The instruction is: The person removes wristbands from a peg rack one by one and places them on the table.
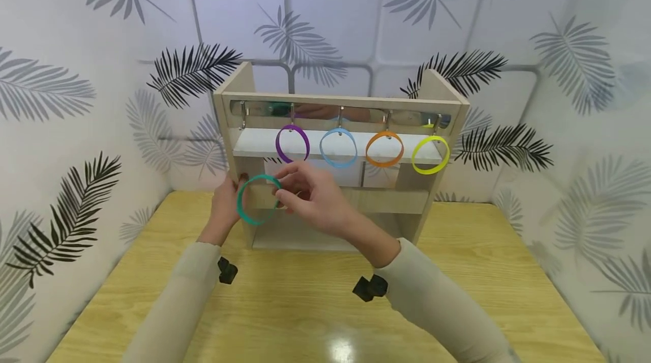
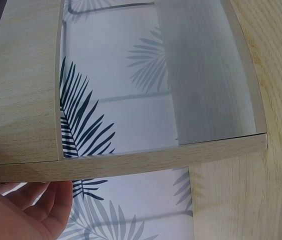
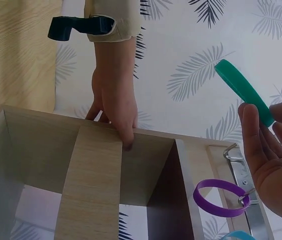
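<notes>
My right hand [image 1: 320, 196] pinches a green ring [image 1: 239, 204] between thumb and fingers, in front of the left part of a wooden shelf unit [image 1: 391, 201]. In the right wrist view the green ring [image 3: 241, 87] stands out from the fingertips, apart from the hooks. My left hand [image 1: 224, 207] grips the unit's left side panel, with the thumb on the inner face and the fingers outside, as the left wrist view shows at the panel edge [image 2: 131, 162]. A bare hook [image 1: 243, 116] is at the left end of the metal rail [image 1: 264, 107].
From the other hooks hang a purple ring [image 1: 278, 145], a light blue ring [image 1: 322, 148], an orange ring [image 1: 368, 148] and a yellow ring [image 1: 414, 156]. The unit stands on a wooden table [image 1: 295, 306] before a leaf-patterned wall [image 1: 325, 24].
</notes>
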`<state>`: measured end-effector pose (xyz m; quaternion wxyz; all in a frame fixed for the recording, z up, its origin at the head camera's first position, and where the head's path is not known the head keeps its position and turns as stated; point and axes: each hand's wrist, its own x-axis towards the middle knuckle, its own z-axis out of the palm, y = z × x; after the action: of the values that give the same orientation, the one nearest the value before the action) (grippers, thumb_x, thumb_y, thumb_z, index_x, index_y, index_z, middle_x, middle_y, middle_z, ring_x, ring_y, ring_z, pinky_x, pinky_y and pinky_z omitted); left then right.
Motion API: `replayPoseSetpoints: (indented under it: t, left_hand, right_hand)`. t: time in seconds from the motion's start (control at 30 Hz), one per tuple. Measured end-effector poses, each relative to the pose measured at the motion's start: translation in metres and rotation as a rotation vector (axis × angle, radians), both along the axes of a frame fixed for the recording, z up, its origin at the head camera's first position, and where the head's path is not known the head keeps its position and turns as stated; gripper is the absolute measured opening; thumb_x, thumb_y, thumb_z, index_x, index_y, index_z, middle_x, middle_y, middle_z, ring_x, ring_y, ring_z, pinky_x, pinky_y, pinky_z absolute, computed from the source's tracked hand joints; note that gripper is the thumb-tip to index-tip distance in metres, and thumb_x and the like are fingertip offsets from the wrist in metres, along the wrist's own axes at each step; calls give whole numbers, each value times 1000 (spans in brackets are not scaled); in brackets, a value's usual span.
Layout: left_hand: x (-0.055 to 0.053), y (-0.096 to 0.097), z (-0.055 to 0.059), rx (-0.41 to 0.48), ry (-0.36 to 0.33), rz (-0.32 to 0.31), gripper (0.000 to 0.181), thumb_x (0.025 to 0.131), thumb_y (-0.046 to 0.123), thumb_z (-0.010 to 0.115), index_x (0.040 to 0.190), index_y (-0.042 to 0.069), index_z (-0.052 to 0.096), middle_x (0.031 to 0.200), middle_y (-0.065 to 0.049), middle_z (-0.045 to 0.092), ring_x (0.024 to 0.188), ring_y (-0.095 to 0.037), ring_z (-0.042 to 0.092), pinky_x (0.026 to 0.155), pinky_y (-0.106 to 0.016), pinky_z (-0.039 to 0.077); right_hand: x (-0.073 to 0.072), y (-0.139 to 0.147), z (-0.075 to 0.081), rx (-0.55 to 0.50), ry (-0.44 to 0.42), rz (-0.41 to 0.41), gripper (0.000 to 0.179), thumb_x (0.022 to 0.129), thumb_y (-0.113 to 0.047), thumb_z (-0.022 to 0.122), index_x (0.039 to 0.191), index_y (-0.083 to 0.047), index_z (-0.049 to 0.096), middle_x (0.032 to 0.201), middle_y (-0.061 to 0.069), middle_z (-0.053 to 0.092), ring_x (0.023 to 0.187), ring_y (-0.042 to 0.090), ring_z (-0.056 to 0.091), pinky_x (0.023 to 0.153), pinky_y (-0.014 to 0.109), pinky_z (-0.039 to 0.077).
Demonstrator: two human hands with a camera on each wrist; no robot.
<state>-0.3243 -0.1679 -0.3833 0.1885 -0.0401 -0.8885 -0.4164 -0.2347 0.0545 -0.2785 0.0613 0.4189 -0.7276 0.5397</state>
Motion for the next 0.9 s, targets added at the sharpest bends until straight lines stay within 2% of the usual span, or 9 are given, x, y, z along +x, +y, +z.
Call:
replayPoseSetpoints:
  t: [0.07, 0.17, 0.37, 0.63, 0.9]
  left_hand:
    - [0, -1, 1, 28, -7, -13, 47, 101, 33, 30, 127, -4, 43, 109, -33, 59, 91, -45, 62, 71, -53, 50]
    - [1, -2, 2, 60, -15, -6, 51, 100, 35, 30, 132, -3, 42, 115, -32, 57, 96, -44, 60, 75, -54, 48]
    - [-2, -3, 0, 55, -25, 19, 53, 100, 38, 30, 132, -3, 42, 116, -33, 56, 96, -44, 59, 76, -54, 48]
    - [-3, -2, 1, 49, -26, 19, 53, 100, 37, 32, 133, -4, 41, 118, -34, 55, 96, -45, 59, 76, -55, 48]
    - [-2, -2, 1, 54, -23, 25, 53, 100, 38, 32, 133, -2, 43, 118, -32, 56, 97, -43, 59, 77, -54, 47]
  right_hand:
    - [2, 4, -4, 17, -10, -2, 19, 91, 2, 57, 110, 2, 54, 91, 12, 68, 70, 13, 63, 63, 32, 53]
    - [5, 9, -12, 66, -20, -27, 18, 92, -1, 57, 110, -1, 55, 91, 9, 68, 69, 12, 63, 64, 30, 53]
    - [7, 19, -35, 141, -48, -56, 17, 92, -5, 60, 109, -3, 57, 87, 5, 67, 68, 12, 61, 63, 29, 51]
    - [13, 25, -65, 198, -175, -26, 19, 92, -1, 58, 111, -1, 56, 92, 9, 66, 72, 11, 62, 65, 33, 53]
    - [9, 30, -89, 237, -203, 0, 18, 93, -3, 59, 110, -5, 57, 91, 3, 67, 72, 9, 63, 63, 30, 53]
